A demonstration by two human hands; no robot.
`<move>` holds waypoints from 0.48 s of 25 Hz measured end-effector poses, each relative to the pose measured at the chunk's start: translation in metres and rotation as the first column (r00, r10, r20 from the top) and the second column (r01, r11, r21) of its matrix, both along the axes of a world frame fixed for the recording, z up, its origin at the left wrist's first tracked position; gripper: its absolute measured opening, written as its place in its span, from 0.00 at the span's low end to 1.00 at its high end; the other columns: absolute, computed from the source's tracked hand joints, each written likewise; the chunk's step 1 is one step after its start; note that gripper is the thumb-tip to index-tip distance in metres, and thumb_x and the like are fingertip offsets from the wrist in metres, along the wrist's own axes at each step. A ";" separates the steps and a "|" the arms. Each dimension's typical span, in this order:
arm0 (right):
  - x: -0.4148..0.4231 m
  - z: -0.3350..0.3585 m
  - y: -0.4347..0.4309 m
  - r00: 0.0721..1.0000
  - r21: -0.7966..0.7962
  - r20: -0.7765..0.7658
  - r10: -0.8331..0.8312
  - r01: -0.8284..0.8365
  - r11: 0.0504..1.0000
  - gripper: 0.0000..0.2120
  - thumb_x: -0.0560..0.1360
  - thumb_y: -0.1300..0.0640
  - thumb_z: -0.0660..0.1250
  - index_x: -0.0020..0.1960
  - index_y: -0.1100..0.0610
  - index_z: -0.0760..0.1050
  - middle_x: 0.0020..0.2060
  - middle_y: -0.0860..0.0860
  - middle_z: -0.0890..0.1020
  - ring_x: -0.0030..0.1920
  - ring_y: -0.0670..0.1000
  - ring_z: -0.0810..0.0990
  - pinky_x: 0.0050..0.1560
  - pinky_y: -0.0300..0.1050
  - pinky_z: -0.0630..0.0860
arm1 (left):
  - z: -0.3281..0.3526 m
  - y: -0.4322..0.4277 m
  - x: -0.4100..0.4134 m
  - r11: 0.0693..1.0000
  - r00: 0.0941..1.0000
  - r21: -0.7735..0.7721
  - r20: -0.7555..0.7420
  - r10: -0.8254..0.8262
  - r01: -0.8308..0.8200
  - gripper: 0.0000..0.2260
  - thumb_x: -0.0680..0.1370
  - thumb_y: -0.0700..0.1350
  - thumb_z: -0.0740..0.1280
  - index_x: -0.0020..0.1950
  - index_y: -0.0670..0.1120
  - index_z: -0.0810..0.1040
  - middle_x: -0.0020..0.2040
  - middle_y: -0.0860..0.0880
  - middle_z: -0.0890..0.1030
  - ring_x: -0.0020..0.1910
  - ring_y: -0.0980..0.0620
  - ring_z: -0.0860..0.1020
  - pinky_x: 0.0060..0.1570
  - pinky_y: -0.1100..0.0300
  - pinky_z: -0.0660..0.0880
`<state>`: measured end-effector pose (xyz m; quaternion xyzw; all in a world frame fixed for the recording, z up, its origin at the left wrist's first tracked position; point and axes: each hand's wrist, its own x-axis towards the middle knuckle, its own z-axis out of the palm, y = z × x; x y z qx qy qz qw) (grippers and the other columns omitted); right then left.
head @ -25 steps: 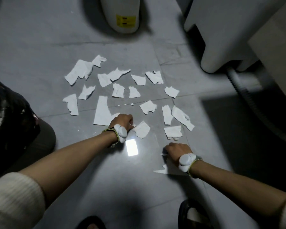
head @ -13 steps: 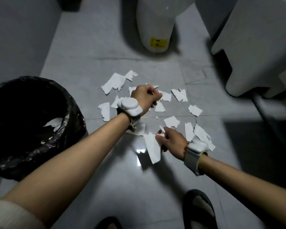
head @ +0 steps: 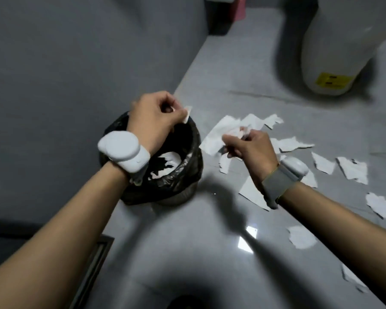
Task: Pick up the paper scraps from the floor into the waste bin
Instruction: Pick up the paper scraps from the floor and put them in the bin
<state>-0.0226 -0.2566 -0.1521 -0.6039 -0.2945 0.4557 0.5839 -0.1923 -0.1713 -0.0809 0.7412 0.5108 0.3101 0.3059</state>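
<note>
The waste bin [head: 183, 175], lined with a black bag, stands on the grey floor against the left wall, with white scraps inside it. My left hand [head: 153, 119] hovers over the bin's far rim, pinching a small white paper scrap [head: 187, 113]. My right hand [head: 250, 148] is just right of the bin, above the floor, closed on a crumpled white scrap [head: 226, 161] that hangs below the fingers. Several torn paper scraps [head: 352, 169] lie scattered on the floor to the right of both hands.
A grey wall [head: 65, 74] runs along the left. A white rounded appliance [head: 334, 45] with a yellow label stands at the back right. A dark metal strip [head: 94, 264] lies at the wall's foot near the bottom left. A dark shoe tip [head: 187, 303] shows at the bottom edge.
Both hands lifted off the floor with scraps and swung left to the bin. The left hand now sits over the bin's opening; the view turned left with them.
</note>
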 end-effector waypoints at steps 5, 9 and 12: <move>-0.041 0.049 0.058 0.991 0.305 0.056 0.125 -0.136 0.942 0.07 0.69 0.66 0.70 0.38 0.55 0.76 0.30 0.53 0.78 0.32 0.53 0.76 0.36 0.49 0.77 | -0.030 0.010 -0.071 0.969 0.789 -0.075 -0.597 0.145 -0.234 0.08 0.72 0.47 0.70 0.51 0.53 0.83 0.45 0.49 0.84 0.53 0.44 0.80 0.56 0.55 0.76; -0.060 0.045 0.069 0.832 -0.112 0.120 0.542 -0.531 0.840 0.20 0.70 0.69 0.70 0.61 0.63 0.72 0.43 0.59 0.77 0.49 0.67 0.82 0.58 0.62 0.77 | -0.033 0.014 -0.072 0.952 0.822 0.014 -0.501 0.270 -0.305 0.10 0.73 0.46 0.68 0.53 0.53 0.81 0.44 0.50 0.83 0.53 0.44 0.80 0.56 0.56 0.75; -0.036 0.041 0.056 0.857 -0.105 0.073 0.511 -0.502 0.858 0.22 0.73 0.73 0.65 0.66 0.66 0.68 0.48 0.59 0.75 0.47 0.71 0.81 0.54 0.61 0.79 | -0.026 0.011 -0.050 0.941 0.878 0.042 -0.347 0.328 -0.335 0.09 0.74 0.43 0.66 0.51 0.53 0.81 0.40 0.53 0.79 0.51 0.47 0.79 0.53 0.60 0.72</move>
